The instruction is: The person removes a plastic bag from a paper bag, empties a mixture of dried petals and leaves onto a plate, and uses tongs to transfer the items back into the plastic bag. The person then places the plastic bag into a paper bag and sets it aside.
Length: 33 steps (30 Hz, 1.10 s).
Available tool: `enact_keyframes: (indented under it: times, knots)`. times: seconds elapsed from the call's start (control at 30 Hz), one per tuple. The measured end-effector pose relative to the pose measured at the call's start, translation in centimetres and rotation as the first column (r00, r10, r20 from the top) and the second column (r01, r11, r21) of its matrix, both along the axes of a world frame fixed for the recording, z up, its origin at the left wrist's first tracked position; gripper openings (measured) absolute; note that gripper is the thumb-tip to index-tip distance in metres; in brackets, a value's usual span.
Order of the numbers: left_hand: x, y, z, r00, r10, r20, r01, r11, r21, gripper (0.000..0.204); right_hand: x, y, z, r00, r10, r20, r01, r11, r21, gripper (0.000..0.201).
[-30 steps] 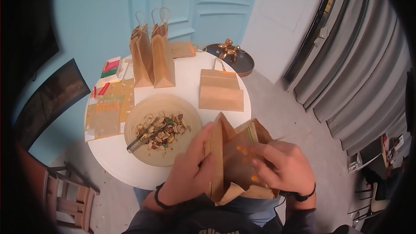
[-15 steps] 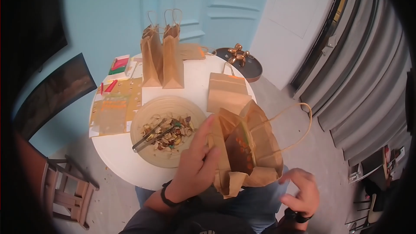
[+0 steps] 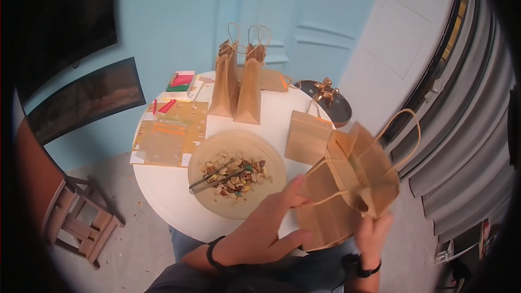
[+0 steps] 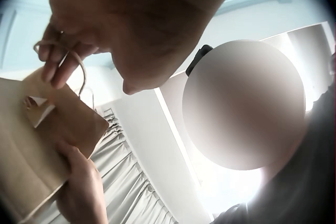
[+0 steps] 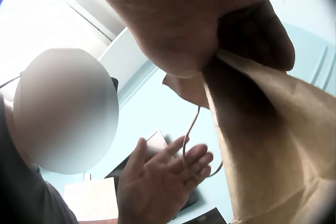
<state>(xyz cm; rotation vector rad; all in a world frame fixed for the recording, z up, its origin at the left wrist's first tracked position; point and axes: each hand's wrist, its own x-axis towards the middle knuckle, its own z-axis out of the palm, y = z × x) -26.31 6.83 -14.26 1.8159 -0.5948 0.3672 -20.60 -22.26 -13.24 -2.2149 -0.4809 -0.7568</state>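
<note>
A brown paper bag point(image 3: 325, 206) with twisted handles is held tilted above the table's right front edge, its mouth turned up and to the right. The right hand point(image 3: 373, 239) pinches the bag's rim between thumb and fingers. At the bag's left side is the left hand point(image 3: 271, 225), fingers extended, by one handle loop. In the right wrist view the left hand point(image 5: 160, 187) shows its palm with the handle cord point(image 5: 185, 148) across the fingers. The left wrist view has the right hand point(image 4: 81, 187) on the bag point(image 4: 26, 145). What the bag contains is hidden.
A large bowl point(image 3: 274, 157) of dried pieces with tongs point(image 3: 217, 176) stands on the white table point(image 3: 157, 195). Two upright bags point(image 3: 248, 95), a flat-lying bag point(image 3: 306, 137) and patterned packets point(image 3: 163, 141) surround it. A wooden chair point(image 3: 87, 228) stands left, a dark round tray point(image 3: 339, 111) behind.
The right hand has come out of the bag's mouth, dropped below it, then taken hold of its rim. The bag has turned and shifted right; its handles now stand out. The head view has swung left.
</note>
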Motion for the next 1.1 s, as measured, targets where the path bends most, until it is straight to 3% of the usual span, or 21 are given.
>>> enact_keyframes:
  times: [0.07, 0.17, 0.2, 0.33, 0.47, 0.53, 0.7, 0.9, 1.0, 1.1]
  knots:
    - [-0.7, 1.3, 0.4, 0.998, 0.068, -0.003, -0.068, 0.996, -0.059, 0.099, 3.4, 1.0, 2.9, 0.996, 0.043, 0.072, -0.044, 0.999, 0.009, 0.03]
    - [-1.3, 2.9, 0.1, 0.927, 0.362, 0.1, -0.353, 0.93, -0.098, 0.093, 10.3, 5.3, 7.7, 0.996, -0.061, 0.061, 0.066, 0.995, -0.079, 0.041]
    - [-1.4, 3.3, 0.0, 0.92, 0.384, 0.081, -0.355, 0.902, -0.245, 0.086, 13.8, 6.0, 7.9, 0.994, -0.079, 0.074, 0.088, 0.989, -0.122, 0.048]
    - [-1.9, 6.1, 0.5, 0.892, 0.449, 0.042, -0.439, 0.886, -0.152, 0.082, 26.0, 11.6, 8.0, 0.98, -0.077, 0.183, 0.075, 0.997, 0.017, 0.057]
    - [-1.8, 7.2, 0.3, 0.889, 0.457, -0.018, -0.458, 0.888, -0.044, 0.083, 32.3, 17.8, 6.2, 0.971, -0.138, 0.194, 0.131, 0.99, 0.046, 0.059]
    - [-1.5, 7.5, 0.1, 0.898, 0.439, -0.032, -0.44, 0.896, -0.054, 0.086, 34.2, 21.2, 4.0, 0.963, -0.146, 0.228, 0.141, 0.989, 0.041, 0.059]
    - [-1.2, 8.5, -0.2, 0.888, 0.458, -0.028, -0.459, 0.887, -0.048, 0.088, 38.5, 27.1, -6.0, 0.993, 0.02, -0.117, -0.035, 0.991, -0.128, 0.064]
    - [-1.4, 9.1, -0.4, 0.869, 0.492, -0.045, -0.493, 0.87, -0.015, 0.088, 38.7, 27.8, -3.9, 0.962, 0.016, -0.272, -0.034, 0.997, -0.065, 0.07]
    - [-1.3, 8.9, -0.4, 0.868, 0.495, -0.04, -0.495, 0.869, 0.011, 0.087, 39.2, 26.7, -4.6, 0.929, 0.134, -0.346, -0.158, 0.987, -0.041, 0.073]
    - [-1.3, 8.9, -0.3, 0.867, 0.497, -0.023, -0.494, 0.866, 0.081, 0.086, 35.6, 24.5, -2.9, 0.924, 0.184, -0.335, -0.241, 0.96, -0.139, 0.075]
